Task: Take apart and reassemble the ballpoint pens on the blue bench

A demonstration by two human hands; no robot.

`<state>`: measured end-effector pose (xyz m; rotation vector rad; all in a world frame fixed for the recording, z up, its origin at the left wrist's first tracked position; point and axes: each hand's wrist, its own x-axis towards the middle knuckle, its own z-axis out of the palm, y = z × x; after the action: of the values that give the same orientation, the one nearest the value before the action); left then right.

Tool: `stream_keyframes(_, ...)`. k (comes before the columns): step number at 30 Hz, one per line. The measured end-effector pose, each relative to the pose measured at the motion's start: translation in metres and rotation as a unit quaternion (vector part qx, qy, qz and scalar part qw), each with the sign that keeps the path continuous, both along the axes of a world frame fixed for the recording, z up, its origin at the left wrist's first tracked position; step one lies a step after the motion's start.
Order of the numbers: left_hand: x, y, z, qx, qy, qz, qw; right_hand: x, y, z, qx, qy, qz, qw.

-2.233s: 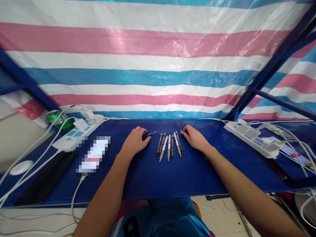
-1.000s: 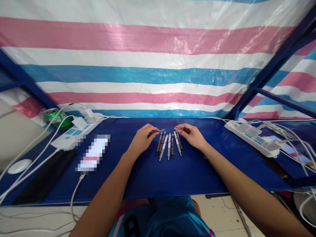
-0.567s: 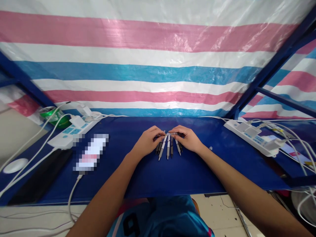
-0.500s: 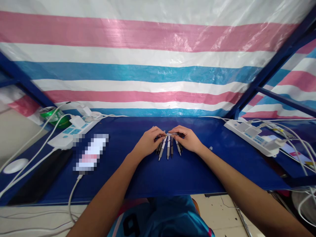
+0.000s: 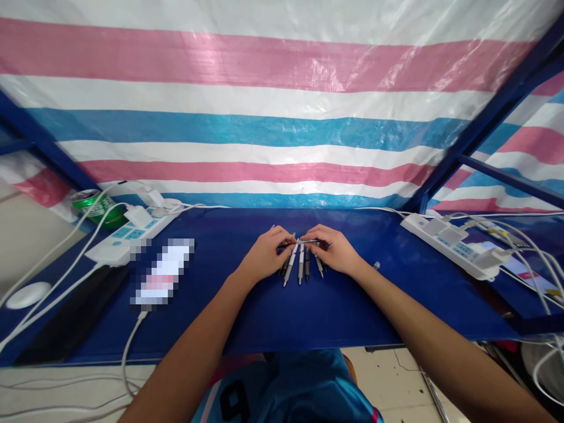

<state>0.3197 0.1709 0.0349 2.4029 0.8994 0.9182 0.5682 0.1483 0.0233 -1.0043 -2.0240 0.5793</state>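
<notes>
My left hand (image 5: 263, 256) and my right hand (image 5: 335, 251) meet at the middle of a blue tabletop (image 5: 273, 305). Both pinch the ends of one thin pen part (image 5: 305, 241), held level between them. Right under the hands lies a row of several black and white pens (image 5: 300, 264), their tips pointing toward me. A tiny loose piece (image 5: 376, 265) rests on the table just right of my right wrist.
A white power strip (image 5: 126, 237) with plugs and cables and a green can (image 5: 94, 204) sit at the left, with a blurred phone (image 5: 161, 273) and a white round object (image 5: 27, 294). Another power strip (image 5: 456, 253) lies at the right. A striped tarp hangs behind.
Both hands came inward from either side of the pen row, each carrying a piece. The pieces now meet end to end above the pens.
</notes>
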Motion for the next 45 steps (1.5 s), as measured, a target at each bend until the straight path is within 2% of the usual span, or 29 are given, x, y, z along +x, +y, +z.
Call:
stream_keyframes(2, 0.002, -0.001, -0.001, -0.012, -0.017, 0.003, 1.0, -0.002, -0.001, 0.0, 0.003, -0.004, 0.003, 1.0)
stream_keyframes(5, 0.007, 0.0, -0.006, -0.077, -0.102, 0.01, 0.992, -0.003, -0.001, -0.001, 0.008, -0.003, 0.007, 1.0)
stream_keyframes(9, 0.014, 0.008, -0.015, -0.207, -0.246, -0.006, 0.947, -0.006, -0.001, -0.005, 0.016, -0.007, 0.019, 1.0)
stream_keyframes(11, 0.012, 0.011, -0.013, -0.228, -0.289, -0.006, 0.93, -0.007, 0.0, -0.007, 0.023, -0.006, 0.02, 1.0)
stream_keyframes(12, 0.008, 0.012, -0.009, -0.22, -0.295, 0.007, 0.93, -0.007, 0.0, -0.008, 0.027, -0.005, 0.02, 0.999)
stream_keyframes(14, -0.004, 0.014, -0.001, -0.177, -0.248, 0.066, 0.95, -0.006, 0.001, -0.009, 0.032, -0.005, 0.022, 0.999)
stream_keyframes(17, -0.032, 0.018, 0.012, -0.08, -0.09, 0.17, 0.978, -0.005, 0.002, -0.01, 0.035, -0.007, 0.022, 0.999)
stream_keyframes(20, -0.059, 0.022, 0.019, -0.053, 0.051, 0.176, 0.982, -0.006, 0.003, -0.012, 0.037, -0.003, 0.016, 0.999)
stream_keyframes(25, -0.076, 0.024, 0.018, -0.142, 0.148, 0.138, 0.969, -0.006, 0.003, -0.013, 0.033, 0.002, 0.009, 0.999)
stream_keyframes(31, -0.071, 0.024, 0.015, -0.122, 0.17, 0.109, 0.972, -0.006, 0.004, -0.013, 0.025, 0.005, -0.004, 1.0)
stream_keyframes(41, -0.055, 0.018, 0.018, -0.054, 0.086, 0.054, 0.993, -0.004, 0.002, -0.009, 0.019, 0.024, -0.012, 0.999)
stream_keyframes(45, -0.049, 0.015, 0.02, -0.075, 0.064, 0.066, 0.993, -0.002, 0.002, -0.007, 0.01, 0.05, -0.015, 0.999)
